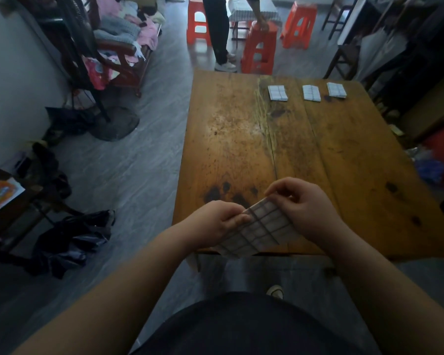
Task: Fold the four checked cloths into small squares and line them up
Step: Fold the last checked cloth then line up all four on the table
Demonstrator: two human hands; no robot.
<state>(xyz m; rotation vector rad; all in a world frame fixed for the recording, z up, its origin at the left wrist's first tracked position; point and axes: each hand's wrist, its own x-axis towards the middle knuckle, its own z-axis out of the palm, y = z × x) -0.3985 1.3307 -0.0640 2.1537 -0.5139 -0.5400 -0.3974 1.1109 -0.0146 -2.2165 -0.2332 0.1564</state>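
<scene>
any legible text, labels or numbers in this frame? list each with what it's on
None readable in this view.
Orange and white printed sheet at far left: print too blurred to read.
Three small folded checked cloths on the worn brown wooden table: grid lines only, no lettering.
Half-folded checked cloth held by left hand and right hand: grid lines only.

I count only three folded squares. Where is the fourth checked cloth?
In the head view, the fourth cloth is at the near edge of the table, held by the left hand and right hand.
</scene>
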